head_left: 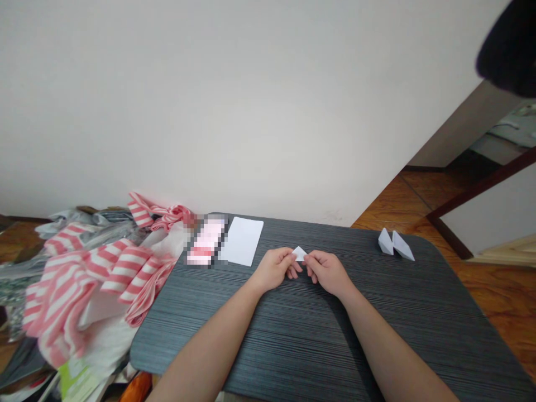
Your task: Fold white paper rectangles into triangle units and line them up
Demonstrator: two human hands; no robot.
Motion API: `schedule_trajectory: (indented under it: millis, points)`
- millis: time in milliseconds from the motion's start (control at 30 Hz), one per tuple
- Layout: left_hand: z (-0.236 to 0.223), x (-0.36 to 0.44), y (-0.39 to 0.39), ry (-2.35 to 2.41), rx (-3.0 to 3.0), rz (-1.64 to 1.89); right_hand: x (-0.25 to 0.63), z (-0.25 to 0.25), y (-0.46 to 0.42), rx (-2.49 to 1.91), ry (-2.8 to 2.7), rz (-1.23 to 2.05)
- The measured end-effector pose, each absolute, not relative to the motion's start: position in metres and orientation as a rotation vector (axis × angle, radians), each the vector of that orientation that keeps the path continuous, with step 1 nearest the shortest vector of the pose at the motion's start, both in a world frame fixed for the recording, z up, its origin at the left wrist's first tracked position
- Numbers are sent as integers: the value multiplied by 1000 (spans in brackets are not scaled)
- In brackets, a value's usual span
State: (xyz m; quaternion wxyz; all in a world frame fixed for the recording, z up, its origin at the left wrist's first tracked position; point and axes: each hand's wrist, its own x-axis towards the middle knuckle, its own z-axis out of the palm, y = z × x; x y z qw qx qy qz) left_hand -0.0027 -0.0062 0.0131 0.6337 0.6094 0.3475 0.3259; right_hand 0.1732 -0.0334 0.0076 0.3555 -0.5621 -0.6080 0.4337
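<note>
A small piece of folded white paper [298, 253] is pinched between my two hands above the middle of the dark table [293, 340]. It shows as a little triangle, point away from me. My left hand [277, 267] grips its left corner between thumb and fingers. On the opposite corner, my right hand [327, 271] does the same. The fingers hide the paper's lower part. A folded white paper shape [394, 244] with two pointed wings rests near the table's right end.
Left of my hands lie a stack of white paper [243, 241] and a blurred-out phone [208, 240]. Red-and-white striped cloth [67, 290] and plastic bags are heaped beyond the table's left edge. A white wall [234, 111] borders the far edge.
</note>
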Motion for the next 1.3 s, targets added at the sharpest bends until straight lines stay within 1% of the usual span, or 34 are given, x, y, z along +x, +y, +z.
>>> schedule_trajectory:
  millis: [633,933,1300]
  points:
    - [4,-1,-4,809,1288,767,172,12,-34,-1455,-1522,1103]
    - [6,-2,-2,802,1277,772,175,6,-32,-1463,-1517,1070]
    - [2,-2,-1,805,1220,786,177,7,-32,-1425,-1479,1113]
